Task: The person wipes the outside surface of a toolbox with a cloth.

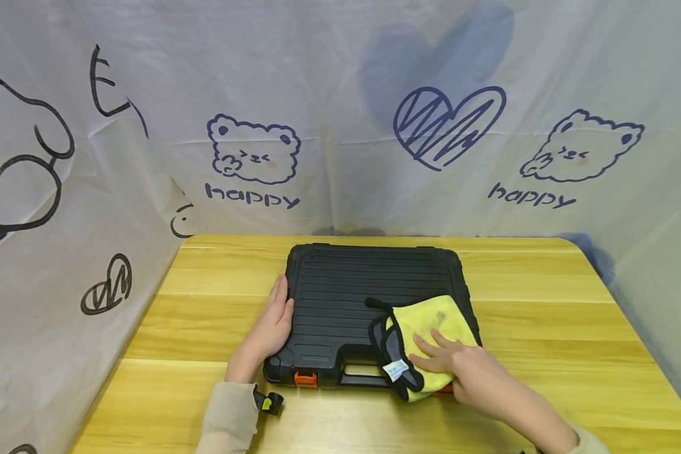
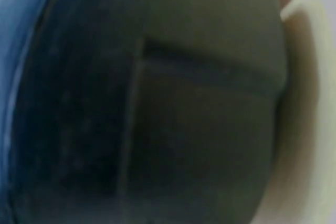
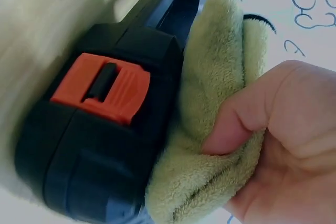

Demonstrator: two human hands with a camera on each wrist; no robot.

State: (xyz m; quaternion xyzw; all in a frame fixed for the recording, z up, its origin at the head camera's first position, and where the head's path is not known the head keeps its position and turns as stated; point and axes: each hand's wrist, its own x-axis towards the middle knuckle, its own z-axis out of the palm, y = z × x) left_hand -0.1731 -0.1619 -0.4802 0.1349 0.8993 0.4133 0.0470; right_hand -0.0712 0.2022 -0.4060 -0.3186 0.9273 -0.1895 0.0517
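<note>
Right hand — fingers splayed — pinches the yellow cloth.

You have a yellow wood-grain counter before you; behind the counter you see a pale sheet hanging, marked with a scribbled heart, a filled blue heart and two bear faces, each above the word "happy"; left of the counter you see another, black-lined heart.

The sleeves are beige (wrist camera black).
</note>
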